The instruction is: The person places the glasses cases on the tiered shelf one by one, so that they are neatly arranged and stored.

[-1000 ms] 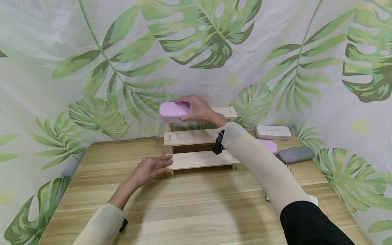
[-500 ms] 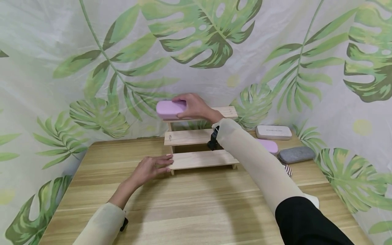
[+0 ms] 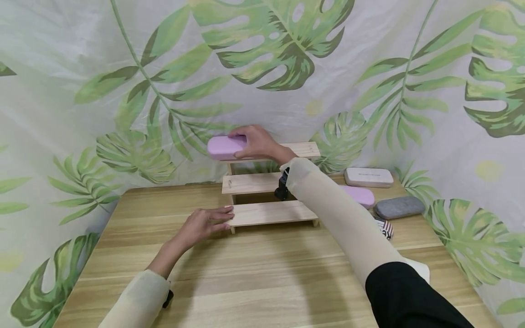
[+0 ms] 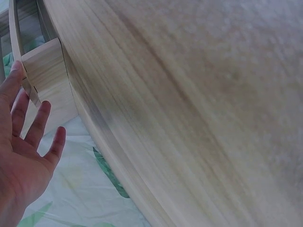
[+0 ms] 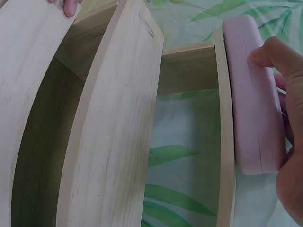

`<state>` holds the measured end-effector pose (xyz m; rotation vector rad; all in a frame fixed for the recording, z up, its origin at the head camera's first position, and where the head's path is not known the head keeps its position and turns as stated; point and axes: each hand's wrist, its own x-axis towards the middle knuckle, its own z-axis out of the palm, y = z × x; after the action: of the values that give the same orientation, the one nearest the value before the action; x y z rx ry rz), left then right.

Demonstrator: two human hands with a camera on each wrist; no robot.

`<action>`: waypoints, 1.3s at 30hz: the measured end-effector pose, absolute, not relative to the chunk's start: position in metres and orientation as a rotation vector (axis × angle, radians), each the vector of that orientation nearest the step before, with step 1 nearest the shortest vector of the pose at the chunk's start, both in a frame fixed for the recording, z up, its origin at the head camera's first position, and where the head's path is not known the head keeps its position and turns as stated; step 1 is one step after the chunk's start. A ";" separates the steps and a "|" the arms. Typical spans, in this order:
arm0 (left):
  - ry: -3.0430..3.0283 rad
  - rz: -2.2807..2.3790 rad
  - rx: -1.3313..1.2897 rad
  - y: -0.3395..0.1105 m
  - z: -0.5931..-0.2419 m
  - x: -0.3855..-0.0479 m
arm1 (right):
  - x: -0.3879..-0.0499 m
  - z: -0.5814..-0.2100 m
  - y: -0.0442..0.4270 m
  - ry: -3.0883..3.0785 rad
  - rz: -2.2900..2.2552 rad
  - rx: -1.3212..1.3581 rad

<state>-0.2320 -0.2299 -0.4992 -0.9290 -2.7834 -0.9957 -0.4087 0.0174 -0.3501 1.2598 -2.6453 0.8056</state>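
A pale wooden three-step display rack (image 3: 270, 214) stands against the back of the table. On the left end of its top step lies a pink glasses case (image 3: 224, 148). My right hand (image 3: 258, 143) grips this case from its right side, thumb in front and fingers behind; the right wrist view shows the case (image 5: 253, 94) lying along the top board. With fingers extended, my left hand (image 3: 205, 225) touches the left end of the lowest step. In the left wrist view the left hand's fingers (image 4: 37, 125) are spread at the rack's edge.
Right of the rack lie a white case (image 3: 369, 177), a second pink case (image 3: 358, 196) and a grey case (image 3: 399, 207). A striped item (image 3: 385, 228) and a white object (image 3: 418, 269) are partly hidden by the right sleeve. A leaf-print cloth (image 3: 270, 105) hangs behind the table.
My right hand has shifted the pink glasses case slightly left along the top step. The left hand has stayed at the lowest step.
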 end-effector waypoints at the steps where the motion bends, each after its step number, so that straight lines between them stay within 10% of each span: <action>1: -2.784 -0.994 -0.931 -0.229 -0.499 -0.232 | -0.409 -0.350 0.017 -2.648 0.805 1.259; 39: -2.746 -0.995 -0.941 -0.229 -0.503 -0.233 | -0.395 -0.334 0.030 -2.555 0.822 1.339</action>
<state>-0.2328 -0.2288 -0.5034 -0.9408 -2.7458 -0.9946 -0.3946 0.0300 -0.3339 1.3393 -2.5547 0.8223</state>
